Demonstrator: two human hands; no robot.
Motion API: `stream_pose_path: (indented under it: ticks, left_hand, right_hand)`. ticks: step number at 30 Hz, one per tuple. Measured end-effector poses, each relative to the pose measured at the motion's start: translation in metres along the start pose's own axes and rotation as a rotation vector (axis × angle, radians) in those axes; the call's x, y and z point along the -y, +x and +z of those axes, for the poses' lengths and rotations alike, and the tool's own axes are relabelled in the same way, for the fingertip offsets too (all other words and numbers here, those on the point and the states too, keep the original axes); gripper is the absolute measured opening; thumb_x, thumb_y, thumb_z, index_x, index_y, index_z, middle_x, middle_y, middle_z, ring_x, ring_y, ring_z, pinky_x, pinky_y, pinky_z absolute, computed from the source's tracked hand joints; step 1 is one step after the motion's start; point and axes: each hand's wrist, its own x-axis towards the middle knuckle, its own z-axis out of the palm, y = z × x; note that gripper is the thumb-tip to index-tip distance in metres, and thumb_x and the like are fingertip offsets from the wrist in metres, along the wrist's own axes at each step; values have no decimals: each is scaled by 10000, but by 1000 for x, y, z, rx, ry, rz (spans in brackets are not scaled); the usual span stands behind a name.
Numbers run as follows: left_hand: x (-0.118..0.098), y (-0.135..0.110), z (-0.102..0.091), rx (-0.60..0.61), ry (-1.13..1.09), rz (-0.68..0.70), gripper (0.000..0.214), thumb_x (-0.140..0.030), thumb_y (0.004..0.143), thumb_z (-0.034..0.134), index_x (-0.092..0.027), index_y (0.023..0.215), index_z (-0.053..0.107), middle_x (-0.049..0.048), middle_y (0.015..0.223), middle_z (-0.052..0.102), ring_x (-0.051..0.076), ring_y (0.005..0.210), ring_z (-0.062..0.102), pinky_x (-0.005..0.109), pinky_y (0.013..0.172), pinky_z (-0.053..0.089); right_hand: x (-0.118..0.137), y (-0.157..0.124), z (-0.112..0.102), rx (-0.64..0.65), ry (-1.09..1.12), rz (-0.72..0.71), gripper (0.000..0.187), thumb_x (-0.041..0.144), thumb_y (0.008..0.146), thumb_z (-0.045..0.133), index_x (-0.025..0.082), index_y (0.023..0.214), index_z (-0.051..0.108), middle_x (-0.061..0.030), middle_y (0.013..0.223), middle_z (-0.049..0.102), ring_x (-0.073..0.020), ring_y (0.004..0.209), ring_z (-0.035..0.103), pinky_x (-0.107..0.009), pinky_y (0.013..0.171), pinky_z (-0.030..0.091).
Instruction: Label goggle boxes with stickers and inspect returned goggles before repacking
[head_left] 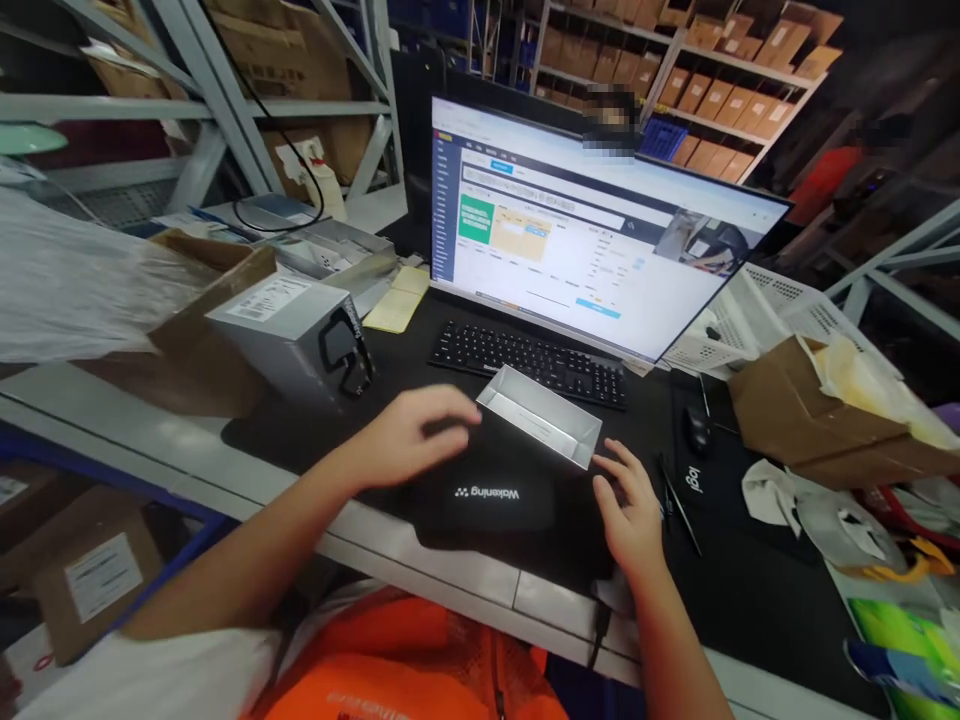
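Observation:
An open silver box part (536, 425), like a shallow tray, lies in front of the keyboard. My left hand (412, 435) is just off its left end, thumb and fingers apart and nothing between them. At the opposite end, my right hand (628, 500) has its fingers spread near the corner; whether a fingertip touches it I cannot tell. Between my hands and nearer to me lies a flat black item (484, 510) with "Wakening" printed upside down to me. Left of my left hand stands a grey box (281, 335) with goggles pictured on it.
A monitor (577, 235) rises behind the keyboard (525, 365). To the right are a mouse (697, 430), a thin pen-like tool (681, 505), a tape roll (851, 530) and an open carton (832, 425). An open cardboard box (202, 320) stands on the left.

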Motion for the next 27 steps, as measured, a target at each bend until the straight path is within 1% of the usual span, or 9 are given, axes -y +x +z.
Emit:
stream_pose_path:
  ticks: [2,5,9,12,15,18,20,23,27]
  left_hand:
    - [-13,-42,8,205,7,3,503,-513,858,731,-295,1304,649,84,1425,575,277,1306,561,407,1115,466]
    - [-5,-78,27,271,89,-142,792,-536,743,830,-332,1448,533,89,1555,461,328,1399,482,466,1154,440]
    - [24,-74,43,168,64,-266,633,-548,770,778,-298,1335,640,76,1409,619,325,1301,581,481,1155,443]
    - [37,-52,39,198,-53,-339,566,-615,755,753,-279,1209,718,65,1285,700,337,1208,644,482,1097,500]
    - [47,-32,32,330,-145,-422,586,-655,770,719,-261,1204,728,64,1222,732,349,1146,677,501,1037,541]
    - [57,-13,31,489,-191,-445,605,-666,824,658,-231,1240,714,82,1255,719,344,1127,684,490,991,569]
    - [57,0,30,487,-131,-373,575,-651,862,612,-212,1217,722,101,1250,715,337,1125,678,481,977,573]
    - [41,18,31,334,140,-35,411,-526,904,596,-230,1148,742,109,1223,706,328,1165,637,503,1043,515]
    - [17,36,42,199,461,348,392,-382,924,607,-252,1290,663,119,1444,581,367,1406,446,588,1152,371]
  right_hand:
    - [3,-1,-2,3,-2,-8,253,337,968,568,216,1136,713,-141,1399,605,-321,1337,547,-521,994,542]
    - [7,0,-4,-28,-16,-26,254,324,969,565,221,1163,693,-134,1416,594,-307,1379,510,-511,1044,510]
    - [5,13,-17,-238,-105,45,350,347,961,523,187,1255,626,-150,1369,605,-266,1314,552,-457,1068,483]
    - [3,14,-41,-348,-196,272,397,436,939,511,144,1174,641,-131,1081,689,-247,1024,659,-389,904,537]
    - [11,-9,-59,-124,-362,567,551,526,934,521,133,1315,583,-93,884,718,-261,849,691,-366,790,517]
    - [23,-40,-52,172,-544,765,883,594,907,558,86,1580,297,-159,907,752,-344,860,727,-390,738,500]
    - [27,-54,-38,257,-597,812,978,551,902,575,50,1624,145,-201,926,758,-379,861,736,-404,711,496]
    - [28,-65,-23,221,-613,826,936,433,904,563,55,1632,111,-187,895,765,-375,833,744,-398,685,496]
    - [21,-81,-42,62,-580,858,919,479,891,564,128,1639,160,-151,946,770,-351,876,751,-385,706,514]
